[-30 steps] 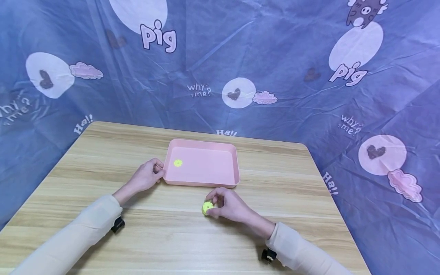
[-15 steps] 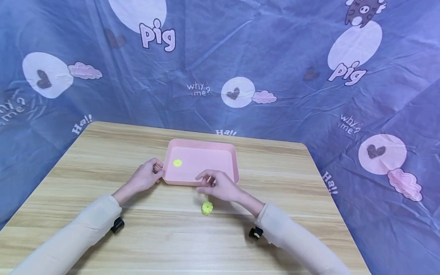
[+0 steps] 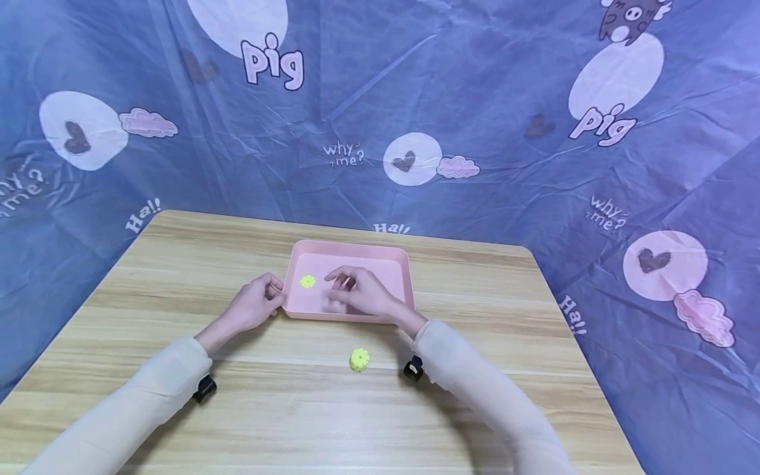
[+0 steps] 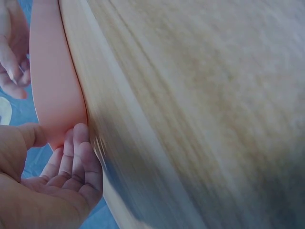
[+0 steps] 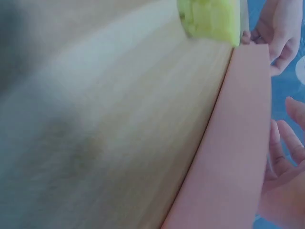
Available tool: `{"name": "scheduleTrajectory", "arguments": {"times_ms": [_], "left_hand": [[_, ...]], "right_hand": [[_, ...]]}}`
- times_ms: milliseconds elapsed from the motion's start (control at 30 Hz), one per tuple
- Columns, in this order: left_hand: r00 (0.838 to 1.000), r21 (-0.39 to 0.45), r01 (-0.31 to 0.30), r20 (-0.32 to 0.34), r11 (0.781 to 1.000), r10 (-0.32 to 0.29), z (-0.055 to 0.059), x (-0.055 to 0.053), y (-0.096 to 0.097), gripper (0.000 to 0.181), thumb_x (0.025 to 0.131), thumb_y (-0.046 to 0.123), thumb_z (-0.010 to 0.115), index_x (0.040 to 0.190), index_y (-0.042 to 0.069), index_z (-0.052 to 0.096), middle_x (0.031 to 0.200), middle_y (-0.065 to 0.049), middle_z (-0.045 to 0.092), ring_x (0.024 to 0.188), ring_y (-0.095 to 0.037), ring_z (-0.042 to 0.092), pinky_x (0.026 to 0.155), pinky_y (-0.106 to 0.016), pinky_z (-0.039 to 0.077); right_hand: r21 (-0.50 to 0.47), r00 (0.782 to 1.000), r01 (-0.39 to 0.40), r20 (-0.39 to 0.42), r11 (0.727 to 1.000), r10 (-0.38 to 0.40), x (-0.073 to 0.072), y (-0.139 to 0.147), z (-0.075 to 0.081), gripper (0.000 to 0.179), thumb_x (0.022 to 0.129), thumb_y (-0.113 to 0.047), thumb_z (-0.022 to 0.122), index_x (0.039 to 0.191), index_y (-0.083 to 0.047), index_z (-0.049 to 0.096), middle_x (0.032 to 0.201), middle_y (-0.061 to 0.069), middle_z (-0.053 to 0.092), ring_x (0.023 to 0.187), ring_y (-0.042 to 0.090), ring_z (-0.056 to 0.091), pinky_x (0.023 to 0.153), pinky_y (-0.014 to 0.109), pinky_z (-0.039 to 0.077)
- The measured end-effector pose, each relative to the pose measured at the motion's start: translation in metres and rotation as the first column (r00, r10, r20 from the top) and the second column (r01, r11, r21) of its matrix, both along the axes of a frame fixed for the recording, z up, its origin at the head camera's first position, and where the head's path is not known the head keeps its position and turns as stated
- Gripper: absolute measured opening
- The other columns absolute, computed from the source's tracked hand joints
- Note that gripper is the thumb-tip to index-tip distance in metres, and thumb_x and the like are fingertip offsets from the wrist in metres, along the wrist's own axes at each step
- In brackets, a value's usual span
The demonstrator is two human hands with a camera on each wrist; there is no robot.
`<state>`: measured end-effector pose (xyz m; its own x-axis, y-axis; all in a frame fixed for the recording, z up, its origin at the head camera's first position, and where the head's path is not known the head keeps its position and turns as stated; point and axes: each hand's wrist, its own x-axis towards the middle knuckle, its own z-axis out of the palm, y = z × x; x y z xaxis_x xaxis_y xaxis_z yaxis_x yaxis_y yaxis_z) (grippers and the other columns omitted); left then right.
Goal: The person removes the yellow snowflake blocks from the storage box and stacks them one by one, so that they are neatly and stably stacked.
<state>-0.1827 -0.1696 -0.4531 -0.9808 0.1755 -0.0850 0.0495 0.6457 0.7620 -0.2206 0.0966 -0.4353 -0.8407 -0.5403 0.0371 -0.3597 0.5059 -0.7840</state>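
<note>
A pink rectangular tray [image 3: 408,277] lies toward the back of the table. My left hand [image 3: 255,302] grips its left end; in the left wrist view the thumb is at the rim and the curled fingers [image 4: 78,152] lie against the outer wall. My right hand [image 3: 359,290] hovers over the tray's middle, fingers bent and blurred. Thumb and fingers [image 5: 288,143] are apart in the right wrist view, with nothing visible between them. A yellow flower-shaped piece [image 3: 307,282] lies at the tray's left. Another yellow flower-shaped piece [image 3: 359,359], thicker with ridged sides, stands in front of the tray.
The wood-grain table [image 3: 285,409] has rounded back corners. A blue printed cloth [image 3: 505,99] hangs behind and beside it. A small black camera [image 3: 413,368] sits under the right wrist, another black camera [image 3: 204,389] under the left.
My right hand has left the yellow piece in front of the tray and moved away and leftward, over the tray. That piece stays put, and my left hand keeps its hold.
</note>
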Motion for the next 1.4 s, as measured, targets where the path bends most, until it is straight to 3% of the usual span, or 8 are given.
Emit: {"name": "scheduleTrajectory", "arguments": {"times_ms": [267,733,900,1100,1400], "left_hand": [[1.000,0.006,0.010,0.008,1.000,-0.010,-0.001,-0.008,-0.002,0.021,0.103,0.013,0.061,0.118,-0.001,0.061,0.095,-0.011,0.072,0.076,-0.015,0.068,0.080,-0.030,0.048],[0.999,-0.008,0.032,0.004,0.999,-0.032,-0.002,-0.021,-0.010,0.022,0.103,0.014,0.061,0.119,-0.002,0.061,0.092,-0.010,0.073,0.074,-0.015,0.068,0.082,-0.033,0.048],[0.999,-0.003,0.043,0.001,0.999,-0.043,-0.004,-0.026,-0.012,0.022,0.103,0.014,0.061,0.119,-0.002,0.061,0.092,-0.010,0.073,0.074,-0.015,0.068,0.083,-0.034,0.049],[0.998,0.000,0.056,-0.005,0.998,-0.056,-0.006,-0.032,-0.014,0.022,0.103,0.013,0.061,0.119,-0.002,0.061,0.093,-0.011,0.073,0.074,-0.014,0.068,0.081,-0.032,0.049],[0.999,-0.005,0.039,-0.020,0.999,-0.039,-0.006,-0.022,-0.009,0.022,0.102,0.012,0.061,0.118,-0.002,0.061,0.092,-0.010,0.073,0.073,-0.013,0.068,0.080,-0.032,0.048]], "right_hand": [[0.034,0.999,0.043,0.028,0.999,-0.044,-0.027,-0.014,-0.011,0.033,0.097,-0.024,0.077,0.126,-0.009,0.073,0.105,0.007,0.075,0.089,0.012,0.064,0.085,0.024,0.052],[0.090,0.998,0.017,0.053,0.996,-0.022,-0.063,-0.039,-0.021,0.030,0.096,-0.017,0.077,0.123,-0.006,0.073,0.107,0.009,0.076,0.093,0.011,0.065,0.086,0.020,0.052],[0.127,0.999,-0.009,0.034,0.992,0.004,-0.069,-0.049,-0.021,0.031,0.094,-0.015,0.078,0.123,-0.004,0.073,0.105,0.010,0.076,0.089,0.008,0.063,0.081,0.016,0.050],[0.214,1.000,0.014,-0.008,0.977,-0.013,-0.074,-0.058,-0.022,0.031,0.094,-0.020,0.079,0.122,-0.007,0.074,0.098,0.003,0.072,0.083,0.006,0.059,0.079,0.016,0.046],[0.300,0.999,0.015,-0.052,0.954,0.000,-0.068,-0.060,-0.023,0.030,0.094,-0.023,0.080,0.121,-0.010,0.075,0.097,0.000,0.072,0.085,0.004,0.057,0.082,0.019,0.045]]}}
